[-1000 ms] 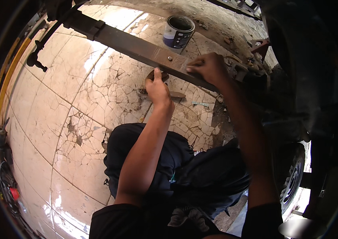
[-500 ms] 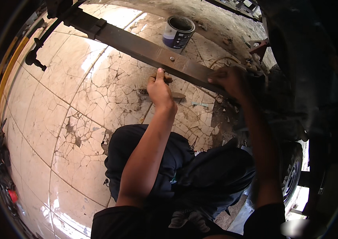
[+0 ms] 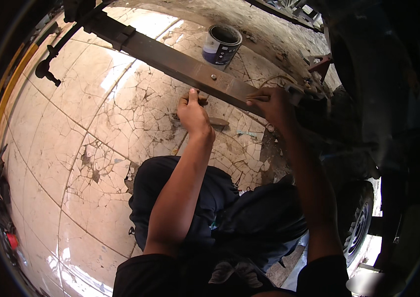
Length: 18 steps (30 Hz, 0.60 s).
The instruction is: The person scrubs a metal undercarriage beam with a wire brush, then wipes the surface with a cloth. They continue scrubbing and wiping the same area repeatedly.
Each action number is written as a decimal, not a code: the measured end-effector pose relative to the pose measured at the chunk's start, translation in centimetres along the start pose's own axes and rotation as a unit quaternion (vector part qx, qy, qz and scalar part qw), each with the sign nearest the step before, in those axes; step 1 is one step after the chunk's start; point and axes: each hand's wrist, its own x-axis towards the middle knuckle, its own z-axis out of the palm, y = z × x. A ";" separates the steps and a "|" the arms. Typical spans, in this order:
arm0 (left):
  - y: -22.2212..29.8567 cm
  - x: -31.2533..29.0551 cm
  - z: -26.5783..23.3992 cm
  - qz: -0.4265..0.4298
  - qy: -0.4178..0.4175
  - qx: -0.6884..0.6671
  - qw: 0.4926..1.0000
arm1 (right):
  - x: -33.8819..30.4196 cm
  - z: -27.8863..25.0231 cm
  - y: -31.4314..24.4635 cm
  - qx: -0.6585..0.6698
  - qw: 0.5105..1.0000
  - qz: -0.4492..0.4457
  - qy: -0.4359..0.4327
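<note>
A leaf spring (image 3: pixel 175 62), a long, rust-brown stack of steel bars, runs from the upper left down to the right in front of me. A round pin head (image 3: pixel 214 76) stands up from its top face. Just below the near edge is my left hand (image 3: pixel 192 114), thumb pointing up and fingers curled in; what they hold, if anything, is hidden. Over the bar's right part my right hand (image 3: pixel 274 105) is closed in a pinch, fingertips at the top face. Whatever sits in that pinch is too dark to name.
Behind the spring stands an open paint can (image 3: pixel 222 44). A flat wooden-looking piece (image 3: pixel 218 122) lies on the cracked tile floor (image 3: pixel 96 163). To the right are a wheel (image 3: pixel 361 222) and dark vehicle parts; a reddish stand (image 3: pixel 320 64) is by the wall.
My right hand has slid left along the spring, closer to the pin head. My left hand has shifted slightly left and down, staying by the near edge.
</note>
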 end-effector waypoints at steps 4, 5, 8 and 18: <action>-0.3 -0.4 0.5 0.018 -0.020 0.015 1.000 | -0.2 -0.2 -0.6 -0.009 1.000 0.017 0.004; -0.4 -0.3 0.6 0.022 -0.025 0.009 0.999 | 0.2 0.1 -0.8 -0.014 1.000 0.019 0.004; -1.0 -0.6 0.9 0.024 -0.034 0.006 0.999 | 1.9 1.9 -3.2 -0.024 0.999 0.028 0.013; 0.3 0.1 0.6 0.013 -0.005 -0.016 1.000 | 1.2 1.5 0.0 0.025 0.999 -0.008 0.030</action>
